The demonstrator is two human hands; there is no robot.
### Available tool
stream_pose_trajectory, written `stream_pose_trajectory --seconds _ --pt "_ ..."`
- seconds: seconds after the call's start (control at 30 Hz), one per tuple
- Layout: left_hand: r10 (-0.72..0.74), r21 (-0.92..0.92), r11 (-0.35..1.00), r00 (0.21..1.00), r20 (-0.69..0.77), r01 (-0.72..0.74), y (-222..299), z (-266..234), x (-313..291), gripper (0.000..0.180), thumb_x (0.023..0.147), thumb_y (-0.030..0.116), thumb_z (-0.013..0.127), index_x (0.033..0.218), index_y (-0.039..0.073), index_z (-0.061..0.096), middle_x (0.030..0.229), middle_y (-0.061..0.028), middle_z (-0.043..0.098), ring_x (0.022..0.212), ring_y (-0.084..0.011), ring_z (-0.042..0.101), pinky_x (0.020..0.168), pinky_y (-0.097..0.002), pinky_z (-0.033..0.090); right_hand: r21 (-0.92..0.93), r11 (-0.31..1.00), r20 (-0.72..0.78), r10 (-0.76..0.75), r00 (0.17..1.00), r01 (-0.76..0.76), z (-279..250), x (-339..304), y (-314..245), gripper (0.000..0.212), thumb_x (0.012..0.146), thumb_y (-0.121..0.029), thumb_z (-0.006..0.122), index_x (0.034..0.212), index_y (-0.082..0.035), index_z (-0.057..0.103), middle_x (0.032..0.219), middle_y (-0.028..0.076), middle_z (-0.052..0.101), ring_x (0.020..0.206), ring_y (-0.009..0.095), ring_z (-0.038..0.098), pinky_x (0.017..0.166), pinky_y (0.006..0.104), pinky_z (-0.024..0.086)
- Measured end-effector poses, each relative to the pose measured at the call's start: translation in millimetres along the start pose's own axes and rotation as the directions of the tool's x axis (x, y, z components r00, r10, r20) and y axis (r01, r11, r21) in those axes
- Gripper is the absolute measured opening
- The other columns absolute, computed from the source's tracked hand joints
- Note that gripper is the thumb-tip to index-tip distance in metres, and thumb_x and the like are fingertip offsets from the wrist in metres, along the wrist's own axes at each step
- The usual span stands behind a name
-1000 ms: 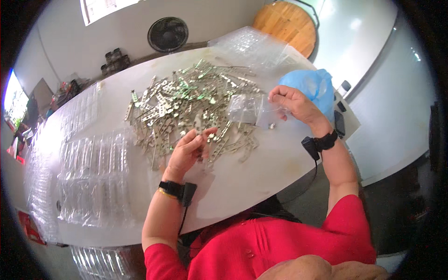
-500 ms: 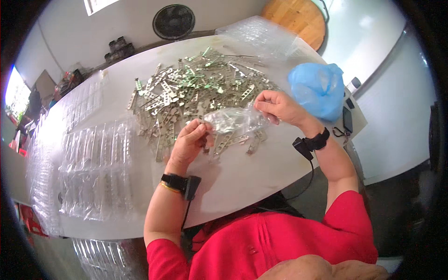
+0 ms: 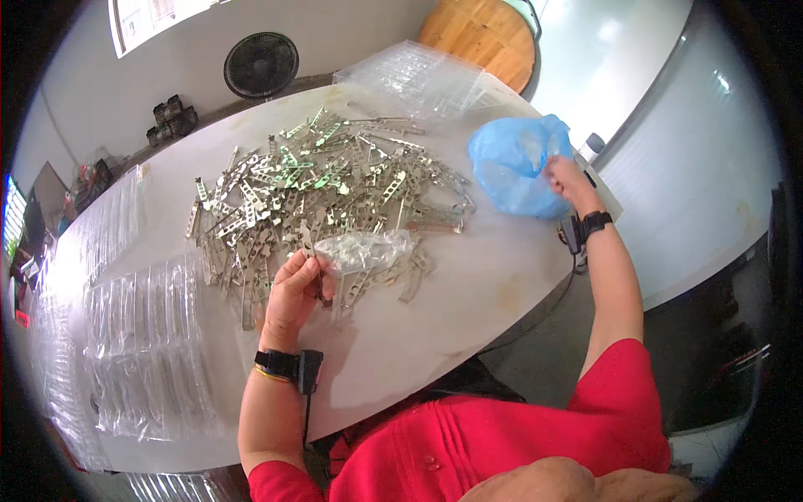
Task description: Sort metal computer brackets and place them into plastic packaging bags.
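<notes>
My left hand (image 3: 290,293) is closed in a pinch at the near edge of the metal pile. A flat metal strip with holes (image 3: 307,240) sticks up from its fingers, and a clear plastic bag (image 3: 361,252) trails to the right from the same grip. Whatever lies inside the clear bag is hard to make out. Over on the right, my right hand (image 3: 570,178) is at the side of a crumpled blue plastic bag (image 3: 506,171), fingers curled in against its opening. The fingertips are blurred and partly hidden there.
A heap of perforated metal strips (image 3: 276,188) covers the middle of the white table (image 3: 493,259). Clear plastic sleeves (image 3: 146,335) lie in rows on the left, with more clear sleeves (image 3: 410,75) at the back. Beyond stand a black fan (image 3: 261,65) and a round wooden top (image 3: 481,38).
My right hand has let go of the clear bag and moved right to the blue bag. My left hand keeps its hold on the clear bag. The whole view has shifted.
</notes>
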State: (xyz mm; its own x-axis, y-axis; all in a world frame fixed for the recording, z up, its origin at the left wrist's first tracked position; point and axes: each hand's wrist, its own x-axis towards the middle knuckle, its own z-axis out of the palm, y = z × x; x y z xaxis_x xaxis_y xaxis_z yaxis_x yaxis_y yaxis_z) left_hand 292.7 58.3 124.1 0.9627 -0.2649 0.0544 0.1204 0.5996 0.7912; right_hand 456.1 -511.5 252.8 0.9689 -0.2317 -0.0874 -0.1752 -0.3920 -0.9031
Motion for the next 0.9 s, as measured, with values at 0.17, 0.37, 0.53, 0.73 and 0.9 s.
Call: stream_pose_trajectory --seconds 0.17,0.37,0.53,0.73,0.9 --pt "-0.025 0.01 1.0 0.999 -0.028 0.025 5 7 -4 0.017 0.103 0.023 0.057 0.102 0.007 0.064 0.076 -0.0048 0.065 0.064 -0.0162 0.061 0.062 -0.0287 0.047 0.136 0.948 -0.529 -0.176 0.83 0.288 4 64 -6 0.012 0.092 -0.013 0.06 0.093 -0.001 0.061 0.07 0.006 0.059 0.054 0.015 0.054 0.048 0.0301 0.042" --pt "-0.043 0.0 0.999 0.997 -0.068 0.043 1 10 -7 0.016 0.102 0.022 0.06 0.099 0.007 0.066 0.081 -0.0035 0.066 0.064 -0.0158 0.061 0.06 -0.0288 0.048 -0.711 0.671 -0.078 -0.37 0.926 0.208 69 87 48 0.041 0.091 -0.03 0.065 0.115 0.003 0.068 0.112 0.028 0.069 0.114 0.044 0.063 0.099 0.0466 0.049" --pt "-0.041 0.022 0.999 0.997 -0.065 0.043 3 9 -10 0.017 0.102 0.022 0.059 0.1 0.007 0.066 0.082 -0.0037 0.066 0.067 -0.0157 0.061 0.062 -0.0283 0.047 -0.755 0.645 -0.089 -0.276 0.957 0.116 71 75 41 0.037 0.085 -0.029 0.066 0.11 -0.002 0.072 0.113 0.028 0.069 0.11 0.045 0.064 0.094 0.0455 0.052" --pt "-0.031 0.005 0.999 0.999 -0.027 0.031 5 10 -4 0.018 0.102 0.023 0.059 0.101 0.006 0.065 0.08 -0.0034 0.065 0.067 -0.0152 0.06 0.065 -0.0272 0.047 -0.809 0.576 -0.043 -0.251 0.967 0.113 25 38 -15 0.029 0.078 -0.019 0.065 0.1 -0.001 0.073 0.107 0.027 0.071 0.102 0.045 0.067 0.087 0.0472 0.053" --pt "-0.057 0.01 0.998 0.997 -0.043 0.057 5 11 -2 0.018 0.101 0.022 0.059 0.101 0.005 0.065 0.079 -0.0037 0.064 0.067 -0.0151 0.06 0.066 -0.0272 0.047 -0.808 0.495 -0.206 -0.746 0.633 0.319 40 -19 -62 0.031 0.086 -0.015 0.064 0.115 -0.005 0.065 0.108 0.022 0.067 0.105 0.042 0.064 0.091 0.0474 0.051"
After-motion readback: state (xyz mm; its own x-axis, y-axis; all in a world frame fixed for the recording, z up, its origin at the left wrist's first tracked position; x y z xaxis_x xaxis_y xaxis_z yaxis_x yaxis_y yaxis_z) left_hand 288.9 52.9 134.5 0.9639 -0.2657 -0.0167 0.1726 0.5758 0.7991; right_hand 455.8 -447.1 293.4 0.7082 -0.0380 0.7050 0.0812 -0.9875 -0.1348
